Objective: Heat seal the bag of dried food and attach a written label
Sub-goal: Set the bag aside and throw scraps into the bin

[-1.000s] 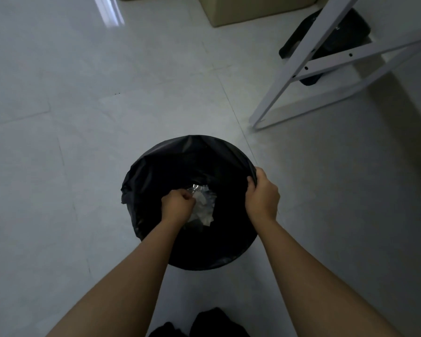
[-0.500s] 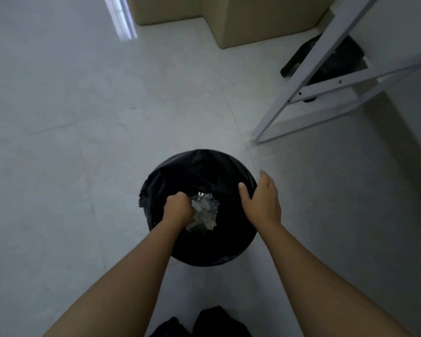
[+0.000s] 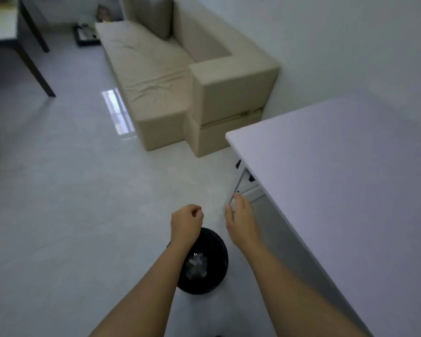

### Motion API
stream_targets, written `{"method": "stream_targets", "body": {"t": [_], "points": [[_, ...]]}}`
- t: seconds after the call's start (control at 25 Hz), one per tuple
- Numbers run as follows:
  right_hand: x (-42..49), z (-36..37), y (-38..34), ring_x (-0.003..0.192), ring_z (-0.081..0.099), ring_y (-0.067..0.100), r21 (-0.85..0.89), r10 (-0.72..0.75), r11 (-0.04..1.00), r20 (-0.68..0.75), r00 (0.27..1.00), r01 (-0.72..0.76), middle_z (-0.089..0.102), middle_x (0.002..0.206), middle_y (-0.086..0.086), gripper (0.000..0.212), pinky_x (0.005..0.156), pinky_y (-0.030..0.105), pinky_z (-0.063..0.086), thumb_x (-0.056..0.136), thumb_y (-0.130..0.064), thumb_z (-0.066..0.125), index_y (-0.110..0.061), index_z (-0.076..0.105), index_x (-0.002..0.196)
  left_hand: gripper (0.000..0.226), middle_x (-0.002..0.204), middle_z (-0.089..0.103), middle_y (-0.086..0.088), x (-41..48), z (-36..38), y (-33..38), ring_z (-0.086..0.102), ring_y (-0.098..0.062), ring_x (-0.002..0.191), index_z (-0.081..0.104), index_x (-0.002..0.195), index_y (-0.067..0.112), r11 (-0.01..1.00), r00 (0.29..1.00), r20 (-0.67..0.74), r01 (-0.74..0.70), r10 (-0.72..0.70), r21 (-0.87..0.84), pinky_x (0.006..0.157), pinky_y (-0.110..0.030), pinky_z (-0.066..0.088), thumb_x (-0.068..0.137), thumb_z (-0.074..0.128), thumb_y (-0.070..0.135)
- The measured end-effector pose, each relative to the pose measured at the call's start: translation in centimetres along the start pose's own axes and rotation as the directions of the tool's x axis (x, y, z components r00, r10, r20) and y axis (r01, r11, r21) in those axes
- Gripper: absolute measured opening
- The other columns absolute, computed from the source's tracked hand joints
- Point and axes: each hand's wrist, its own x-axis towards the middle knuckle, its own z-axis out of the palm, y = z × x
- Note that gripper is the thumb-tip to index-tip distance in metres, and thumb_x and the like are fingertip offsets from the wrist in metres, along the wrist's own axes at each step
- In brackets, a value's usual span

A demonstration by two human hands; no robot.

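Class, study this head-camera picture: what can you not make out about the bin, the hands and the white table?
All in the head view:
1. In the bin, the pale crumpled scraps are too small and dim to identify; the left forearm covers its left rim.
2. On the left hand, the fingers curl away from the camera, so anything in its palm is hidden.
3. The white table is cut off by the right edge; no bag, sealer or label shows.

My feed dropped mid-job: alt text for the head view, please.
The left hand, fingers curled, and right hand, relaxed, hover empty above a black-lined bin holding crumpled wrapping. A white table stands right, a beige sofa beyond.
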Motion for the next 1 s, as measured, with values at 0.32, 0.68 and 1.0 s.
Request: {"method": "stream_targets", "body": {"t": [0.32,0.68,1.0], "points": [[-5.8,-23.7,-2.7,0.130,0.037,0.022,-0.058,0.117,0.984,-0.491,0.864,-0.166,0.039,0.143,0.008,0.043,0.107,0.034,0.032,0.098,-0.031,0.033,-0.010,0.035,0.136,0.038,0.055,0.050,-0.002,-9.2,0.0,24.1,0.046,-0.015,0.054,0.051,0.061,0.006,0.884,0.875,0.127,-0.463,0.467,-0.064,0.056,-0.025,0.037,0.096,0.041,0.017],[-21.8,-39.8,11.3,0.128,0.037,0.026,0.109,0.362,0.864,-0.813,0.457,-0.491,0.041,0.141,0.013,0.045,0.106,0.040,0.034,0.097,-0.027,0.035,-0.005,0.035,0.136,0.041,0.129,0.059,-0.014,-25.5,14.8,36.3,0.053,-0.028,0.120,0.053,0.128,0.002,0.593,0.467,0.452,-0.783,0.760,-0.188,0.100,-0.030,0.037,0.100,0.036,0.026],[-41.2,-43.8,29.2,0.123,0.045,0.030,0.411,0.579,0.593,-0.815,0.012,-0.692,0.049,0.133,0.017,0.046,0.102,0.039,0.039,0.094,-0.027,0.046,-0.001,0.040,0.132,0.046,0.104,0.064,-0.028,-42.2,34.5,39.3,0.060,-0.039,0.098,0.056,0.108,-0.012,0.480,0.208,0.708,-0.853,0.675,-0.207,0.087,-0.041,0.044,0.099,0.034,0.028]]}}
